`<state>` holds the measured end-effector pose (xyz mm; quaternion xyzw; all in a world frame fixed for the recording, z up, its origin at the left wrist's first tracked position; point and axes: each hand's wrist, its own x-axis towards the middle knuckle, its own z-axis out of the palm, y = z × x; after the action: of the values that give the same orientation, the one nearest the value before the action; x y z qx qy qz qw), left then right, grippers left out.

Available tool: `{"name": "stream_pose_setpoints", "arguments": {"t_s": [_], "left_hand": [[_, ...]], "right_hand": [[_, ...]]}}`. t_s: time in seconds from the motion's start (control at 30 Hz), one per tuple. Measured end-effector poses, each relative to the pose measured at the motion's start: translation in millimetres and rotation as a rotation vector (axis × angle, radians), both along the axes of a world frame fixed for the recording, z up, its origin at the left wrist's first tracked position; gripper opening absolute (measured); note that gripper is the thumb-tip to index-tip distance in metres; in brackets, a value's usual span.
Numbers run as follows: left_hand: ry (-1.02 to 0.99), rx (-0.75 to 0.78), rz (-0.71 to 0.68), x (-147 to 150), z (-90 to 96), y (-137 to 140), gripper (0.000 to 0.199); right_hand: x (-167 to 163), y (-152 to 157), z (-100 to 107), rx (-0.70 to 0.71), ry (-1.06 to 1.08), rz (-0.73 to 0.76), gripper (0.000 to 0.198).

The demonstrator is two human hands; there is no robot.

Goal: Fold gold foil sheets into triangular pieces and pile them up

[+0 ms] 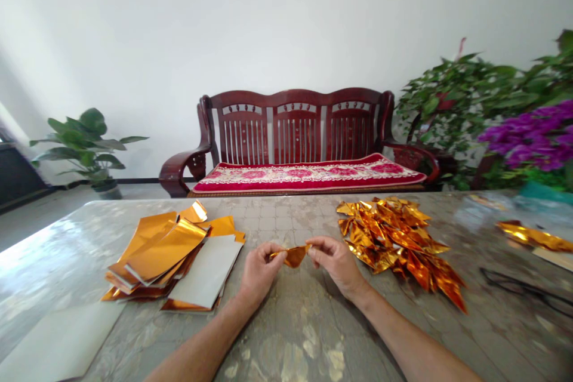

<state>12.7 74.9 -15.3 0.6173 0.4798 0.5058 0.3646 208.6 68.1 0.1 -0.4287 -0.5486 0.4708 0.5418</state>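
Between my two hands, a small folded piece of gold foil paper [294, 257] is held just above the table. My left hand [263, 268] pinches its left end between thumb and fingers. The right end is pinched by my right hand [333, 262]. Left of my hands lies a loose stack of flat gold foil sheets [163, 245], some with the pale back side up, like the white-backed sheet [206, 271] nearest my left hand. On the other side, close to my right hand, is a heap of folded gold foil pieces [398, 239].
A pale sheet [62, 340] lies at the front left of the patterned table [286, 334]. Black-framed glasses [528, 289], more gold foil [535, 236] and clear plastic [481, 209] lie at the right. Behind stand a wooden bench [295, 125] and potted plants [92, 143].
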Motion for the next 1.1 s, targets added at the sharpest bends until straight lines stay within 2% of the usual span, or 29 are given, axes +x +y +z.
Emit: {"name": "stream_pose_setpoints", "arguments": {"t_s": [0.17, 0.33, 0.53, 0.7, 0.87, 1.1], "left_hand": [[0.032, -0.006, -0.025, 0, 2.2, 0, 0.017], [0.012, -0.025, -0.053, -1, 0.2, 0, 0.017], [-0.132, -0.19, -0.203, 2, -2.0, -1, 0.025], [-0.168, -0.252, -0.177, 5, 0.2, -3, 0.031], [-0.08, -0.097, -0.213, 2, 0.1, 0, 0.021], [0.153, 0.109, -0.269, -8, -1.8, 1, 0.016]], "right_hand": [[1, 1, 0, 0.002, -0.074, -0.044, 0.023], [2, 1, 0, 0.014, -0.107, -0.018, 0.021], [6, 0, -3, 0.043, -0.139, -0.026, 0.019], [7, 3, -8, 0.007, -0.093, -0.006, 0.02], [11, 4, -11, 0.003, -0.117, 0.028, 0.02], [17, 0, -2, 0.247, -0.397, 0.075, 0.017]]}}
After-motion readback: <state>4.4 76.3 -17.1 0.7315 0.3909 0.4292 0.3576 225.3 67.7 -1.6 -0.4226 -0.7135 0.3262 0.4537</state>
